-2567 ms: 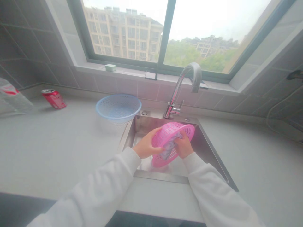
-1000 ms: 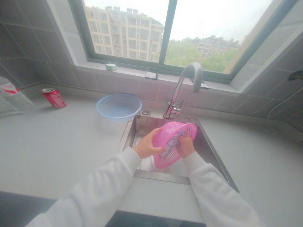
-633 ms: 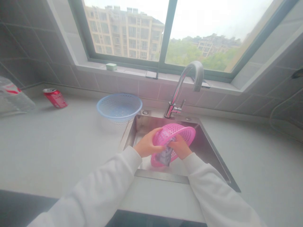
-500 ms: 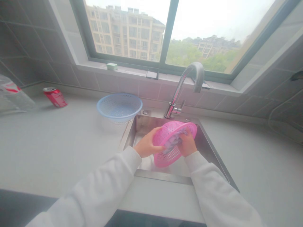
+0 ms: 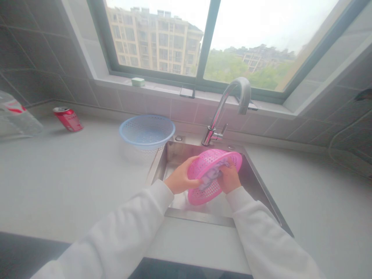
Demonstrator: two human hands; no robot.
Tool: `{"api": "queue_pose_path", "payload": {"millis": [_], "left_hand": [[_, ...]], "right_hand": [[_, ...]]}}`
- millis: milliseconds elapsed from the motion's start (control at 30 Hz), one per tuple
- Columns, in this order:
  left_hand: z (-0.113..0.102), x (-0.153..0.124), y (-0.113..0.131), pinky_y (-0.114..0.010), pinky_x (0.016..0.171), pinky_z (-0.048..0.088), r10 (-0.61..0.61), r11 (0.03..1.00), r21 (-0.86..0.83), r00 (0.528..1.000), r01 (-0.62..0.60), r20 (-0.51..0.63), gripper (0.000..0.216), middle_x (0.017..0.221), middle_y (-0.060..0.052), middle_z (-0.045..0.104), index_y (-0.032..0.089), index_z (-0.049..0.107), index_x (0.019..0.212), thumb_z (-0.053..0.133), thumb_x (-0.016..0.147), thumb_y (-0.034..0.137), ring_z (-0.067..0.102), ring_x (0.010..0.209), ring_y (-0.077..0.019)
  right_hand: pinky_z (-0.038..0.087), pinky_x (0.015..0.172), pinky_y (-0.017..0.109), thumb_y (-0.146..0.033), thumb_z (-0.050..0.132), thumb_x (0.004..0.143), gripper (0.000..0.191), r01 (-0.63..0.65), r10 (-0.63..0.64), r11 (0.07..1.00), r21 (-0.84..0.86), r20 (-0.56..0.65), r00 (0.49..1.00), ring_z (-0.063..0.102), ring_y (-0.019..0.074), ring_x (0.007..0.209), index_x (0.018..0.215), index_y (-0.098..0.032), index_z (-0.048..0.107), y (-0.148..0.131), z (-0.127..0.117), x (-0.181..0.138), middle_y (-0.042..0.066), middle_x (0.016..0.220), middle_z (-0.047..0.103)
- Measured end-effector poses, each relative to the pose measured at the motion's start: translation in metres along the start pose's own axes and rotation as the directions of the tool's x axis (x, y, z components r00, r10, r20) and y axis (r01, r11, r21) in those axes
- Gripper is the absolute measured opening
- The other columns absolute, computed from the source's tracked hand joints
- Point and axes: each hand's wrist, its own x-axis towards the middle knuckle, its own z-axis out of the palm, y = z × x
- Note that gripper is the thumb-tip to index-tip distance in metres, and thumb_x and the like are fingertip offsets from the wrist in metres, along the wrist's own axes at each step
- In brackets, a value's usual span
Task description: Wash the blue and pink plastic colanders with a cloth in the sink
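Fingers of your left hand (image 5: 183, 177) are closed around the near-left rim of the pink basket (image 5: 207, 161), thumb on the inner side and the other fingers wrapped behind the outer wall. Your right hand (image 5: 229, 179) is inside the bowl of it, fingers bent and pressed onto a bunched, pale purple-grey cloth (image 5: 212, 174), which lies between your two hands against the perforated inner wall. You seem to have the cloth pinched between thumb and fingers there, though the blur and the back of your hand hide the exact grip. The basket is tipped on its side, its mouth turned towards you and to the right, and you hold it within the steel sink (image 5: 257, 193), whose walls surround your fingers.

Just beyond your fingertips, the chrome faucet (image 5: 220, 110) arches up from the sink's back edge, its spout pointing down. Beyond your left fingers and off to their left, a light blue basket (image 5: 147, 133) sits upright on the counter (image 5: 75, 170), right beside the sink. Well to the left of your fingers you have a red can (image 5: 69, 119), with a clear bottle (image 5: 20, 120) farther out. Past the blue basket, a pale green block (image 5: 138, 81) rests on the windowsill (image 5: 161, 89).
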Motion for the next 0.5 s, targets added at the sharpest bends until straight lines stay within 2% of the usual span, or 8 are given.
{"api": "queue_pose_path", "payload": {"millis": [67, 133, 200, 267, 300, 333, 400, 500], "left_hand": [[0.001, 0.000, -0.004, -0.054, 0.114, 0.041, -0.004, 1.000, -0.030, 1.000, 0.004, 0.006, 0.090, 0.150, -0.016, 0.051, 0.022, 0.040, 0.150, 0.081, 0.069, 0.025, 0.055, 0.132, -0.0342], [0.002, 0.000, -0.005, -0.054, 0.114, 0.042, -0.016, 0.999, -0.034, 1.000, 0.016, 0.009, 0.090, 0.149, -0.017, 0.052, 0.020, 0.040, 0.149, 0.081, 0.069, 0.025, 0.055, 0.132, -0.0341], [0.002, -0.001, -0.002, -0.053, 0.115, 0.041, -0.024, 1.000, -0.014, 1.000, 0.024, 0.003, 0.087, 0.149, -0.017, 0.053, 0.019, 0.042, 0.147, 0.080, 0.069, 0.024, 0.055, 0.132, -0.0342], [0.001, -0.003, 0.003, -0.052, 0.115, 0.041, -0.041, 0.999, 0.016, 0.999, 0.041, -0.004, 0.084, 0.147, -0.016, 0.055, 0.018, 0.045, 0.145, 0.079, 0.069, 0.022, 0.055, 0.132, -0.0341], [0.001, -0.003, 0.006, -0.051, 0.114, 0.043, -0.055, 0.998, 0.028, 0.999, 0.055, 0.000, 0.083, 0.145, -0.016, 0.056, 0.019, 0.046, 0.145, 0.078, 0.069, 0.021, 0.056, 0.131, -0.0341], [0.000, -0.003, 0.008, -0.051, 0.113, 0.044, -0.064, 0.997, 0.039, 0.998, 0.064, 0.011, 0.083, 0.145, -0.015, 0.057, 0.019, 0.046, 0.145, 0.078, 0.069, 0.021, 0.057, 0.130, -0.0340], [-0.001, -0.003, 0.010, -0.051, 0.113, 0.044, -0.060, 0.996, 0.062, 0.998, 0.058, 0.035, 0.083, 0.146, -0.015, 0.056, 0.019, 0.046, 0.145, 0.077, 0.068, 0.020, 0.057, 0.130, -0.0342], [-0.001, -0.002, 0.009, -0.052, 0.118, 0.038, -0.020, 0.996, 0.089, 1.000, 0.018, 0.018, 0.086, 0.151, -0.017, 0.051, 0.016, 0.045, 0.146, 0.077, 0.067, 0.020, 0.052, 0.136, -0.0348]], "right_hand": [[0.051, 0.060, 0.030, -0.026, 0.075, 0.055, 0.029, 0.015, -0.010, 0.994, 0.105, -0.050, 0.999, 0.059, 0.0167, 0.060, 0.080, -0.026, 0.059, -0.003, 0.002, 0.001, -0.004, 0.068, 0.065], [0.052, 0.062, 0.031, -0.026, 0.076, 0.055, 0.031, -0.030, 0.028, 0.996, 0.081, 0.025, 0.999, 0.061, 0.0176, 0.063, 0.083, -0.026, 0.062, -0.005, 0.007, -0.005, -0.004, 0.070, 0.067], [0.054, 0.068, 0.033, -0.023, 0.076, 0.055, 0.030, -0.085, 0.107, 0.990, -0.113, 0.204, 0.973, 0.065, 0.0205, 0.070, 0.083, -0.023, 0.067, -0.006, 0.013, -0.014, -0.001, 0.074, 0.070], [0.054, 0.075, 0.037, -0.020, 0.074, 0.055, 0.024, -0.065, 0.223, 0.914, -0.400, 0.363, 0.904, 0.067, 0.0243, 0.077, 0.079, -0.020, 0.070, -0.006, 0.018, -0.022, 0.002, 0.076, 0.073], [0.053, 0.079, 0.039, -0.019, 0.074, 0.055, 0.023, -0.032, 0.262, 0.865, -0.501, 0.395, 0.880, 0.068, 0.0258, 0.080, 0.078, -0.019, 0.072, -0.006, 0.019, -0.024, 0.003, 0.078, 0.074], [0.053, 0.082, 0.041, -0.018, 0.072, 0.054, 0.024, -0.008, 0.270, 0.833, -0.553, 0.394, 0.879, 0.068, 0.0269, 0.083, 0.079, -0.019, 0.073, -0.005, 0.019, -0.024, 0.004, 0.081, 0.075], [0.053, 0.083, 0.041, -0.018, 0.069, 0.054, 0.029, -0.020, 0.208, 0.859, -0.512, 0.313, 0.927, 0.068, 0.0272, 0.086, 0.083, -0.020, 0.073, -0.003, 0.015, -0.020, 0.004, 0.087, 0.076], [0.054, 0.070, 0.034, -0.022, 0.067, 0.055, 0.028, -0.081, 0.103, 0.969, -0.232, 0.086, 0.991, 0.065, 0.0213, 0.073, 0.083, -0.022, 0.066, -0.002, 0.007, -0.009, 0.000, 0.077, 0.071]]}}
